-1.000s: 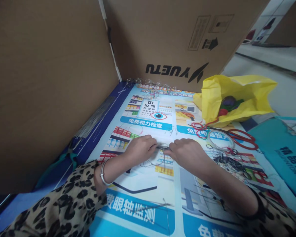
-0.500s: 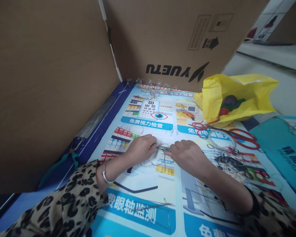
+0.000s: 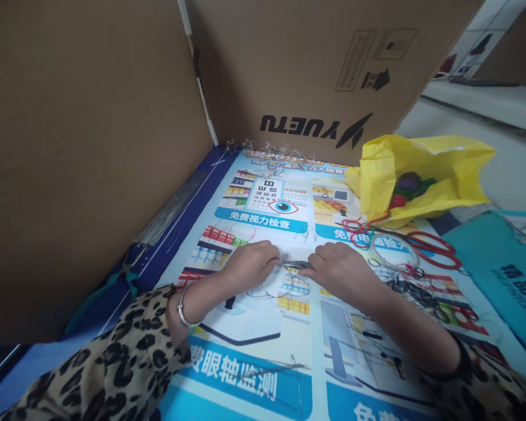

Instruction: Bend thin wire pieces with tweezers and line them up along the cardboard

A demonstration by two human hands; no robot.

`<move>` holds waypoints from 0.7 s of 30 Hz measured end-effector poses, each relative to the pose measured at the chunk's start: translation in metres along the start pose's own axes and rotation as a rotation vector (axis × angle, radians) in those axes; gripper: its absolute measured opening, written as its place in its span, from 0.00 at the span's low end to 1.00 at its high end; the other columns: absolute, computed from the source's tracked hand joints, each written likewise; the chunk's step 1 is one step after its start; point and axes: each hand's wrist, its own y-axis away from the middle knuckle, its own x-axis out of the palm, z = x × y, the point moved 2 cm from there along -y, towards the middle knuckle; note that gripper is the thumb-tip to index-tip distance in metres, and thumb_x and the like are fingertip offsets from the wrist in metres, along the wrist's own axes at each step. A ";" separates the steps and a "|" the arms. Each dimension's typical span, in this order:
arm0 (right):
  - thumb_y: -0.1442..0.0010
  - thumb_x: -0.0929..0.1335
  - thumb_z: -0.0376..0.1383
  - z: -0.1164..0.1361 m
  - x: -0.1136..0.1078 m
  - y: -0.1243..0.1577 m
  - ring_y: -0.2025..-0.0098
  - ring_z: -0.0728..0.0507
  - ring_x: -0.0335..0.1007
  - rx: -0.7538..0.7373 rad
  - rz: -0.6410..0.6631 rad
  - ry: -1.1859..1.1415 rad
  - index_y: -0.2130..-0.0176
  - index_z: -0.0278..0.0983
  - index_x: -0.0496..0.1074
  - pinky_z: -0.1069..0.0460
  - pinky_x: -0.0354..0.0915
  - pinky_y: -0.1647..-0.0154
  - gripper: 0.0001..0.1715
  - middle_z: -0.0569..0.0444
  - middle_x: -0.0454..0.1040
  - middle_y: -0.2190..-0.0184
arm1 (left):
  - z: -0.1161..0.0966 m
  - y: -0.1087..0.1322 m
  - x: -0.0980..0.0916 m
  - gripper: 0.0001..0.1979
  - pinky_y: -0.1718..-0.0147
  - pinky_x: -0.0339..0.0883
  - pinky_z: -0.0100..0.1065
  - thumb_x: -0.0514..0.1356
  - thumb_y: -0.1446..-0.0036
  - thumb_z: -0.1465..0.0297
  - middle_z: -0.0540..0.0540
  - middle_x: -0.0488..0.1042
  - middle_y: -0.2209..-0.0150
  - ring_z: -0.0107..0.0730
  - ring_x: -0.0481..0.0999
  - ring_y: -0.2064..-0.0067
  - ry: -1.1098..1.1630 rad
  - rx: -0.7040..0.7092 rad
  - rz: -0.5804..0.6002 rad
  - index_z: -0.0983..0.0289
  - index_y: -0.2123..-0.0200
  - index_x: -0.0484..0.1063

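Note:
My left hand (image 3: 256,261) is closed in a pinch on thin wire, its fingertips turned to the right. Facing it across a small gap, my right hand (image 3: 339,270) is wrapped around pliers, whose dark metal jaws (image 3: 297,265) point left at the left fingertips. The handles are hidden in my palm. Loops of thin wire (image 3: 263,291) hang below the jaws, over the printed sheet (image 3: 254,327). What exactly the jaws grip is too small to make out.
Cardboard walls (image 3: 92,146) stand left and behind. At the right lie a yellow bag (image 3: 451,175) with coloured yarn, red-handled scissors (image 3: 436,248), a wire coil (image 3: 394,251) and a teal pouch (image 3: 504,280). Teal-handled pliers (image 3: 125,280) and straight wires (image 3: 169,216) lie left.
My right hand with the pliers has shifted slightly right, widening the gap to my left hand. The left hand has barely moved.

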 end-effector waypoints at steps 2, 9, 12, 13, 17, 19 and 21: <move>0.40 0.60 0.46 -0.002 -0.001 0.000 0.70 0.45 0.60 0.002 0.000 0.008 0.74 0.36 0.67 0.50 0.45 0.69 0.20 0.52 0.68 0.76 | -0.001 0.000 -0.001 0.10 0.65 0.63 0.29 0.49 0.41 0.70 0.51 0.71 0.67 0.30 0.71 0.63 -0.027 0.017 0.002 0.63 0.66 0.70; 0.41 0.62 0.45 0.001 -0.011 -0.007 0.70 0.44 0.61 -0.008 0.049 0.024 0.74 0.36 0.68 0.50 0.45 0.69 0.18 0.51 0.69 0.76 | -0.005 0.000 -0.002 0.11 0.68 0.63 0.30 0.49 0.40 0.70 0.52 0.71 0.69 0.29 0.71 0.66 -0.098 0.070 -0.008 0.64 0.68 0.70; 0.41 0.62 0.46 0.000 -0.014 -0.011 0.70 0.44 0.62 -0.014 0.092 0.001 0.74 0.37 0.68 0.50 0.45 0.70 0.18 0.52 0.70 0.76 | -0.005 0.000 -0.001 0.10 0.68 0.63 0.29 0.49 0.40 0.70 0.51 0.72 0.70 0.28 0.71 0.66 -0.105 0.113 -0.032 0.63 0.66 0.70; 0.41 0.62 0.46 0.000 -0.015 -0.012 0.70 0.44 0.63 -0.017 0.110 -0.012 0.74 0.37 0.68 0.50 0.44 0.70 0.18 0.52 0.70 0.76 | -0.005 0.000 -0.001 0.10 0.68 0.63 0.29 0.49 0.40 0.70 0.51 0.72 0.70 0.28 0.71 0.66 -0.110 0.126 -0.037 0.63 0.66 0.70; 0.42 0.63 0.45 -0.003 -0.016 -0.016 0.73 0.46 0.63 -0.025 0.171 -0.057 0.75 0.37 0.69 0.51 0.43 0.73 0.17 0.53 0.71 0.77 | -0.004 -0.001 0.000 0.11 0.68 0.63 0.29 0.49 0.40 0.70 0.51 0.72 0.69 0.28 0.71 0.66 -0.119 0.160 -0.045 0.63 0.65 0.71; 0.43 0.64 0.45 -0.004 -0.017 -0.017 0.74 0.46 0.62 -0.031 0.173 -0.054 0.76 0.37 0.68 0.52 0.42 0.74 0.17 0.54 0.71 0.77 | -0.003 -0.001 0.000 0.11 0.67 0.63 0.29 0.49 0.40 0.71 0.51 0.73 0.68 0.28 0.71 0.65 -0.120 0.166 -0.042 0.62 0.64 0.71; 0.43 0.64 0.46 -0.004 -0.017 -0.017 0.74 0.46 0.62 -0.047 0.155 -0.043 0.76 0.37 0.68 0.52 0.42 0.74 0.17 0.54 0.71 0.77 | -0.002 -0.001 0.000 0.11 0.67 0.64 0.29 0.49 0.40 0.71 0.51 0.72 0.69 0.28 0.71 0.65 -0.119 0.163 -0.033 0.62 0.64 0.71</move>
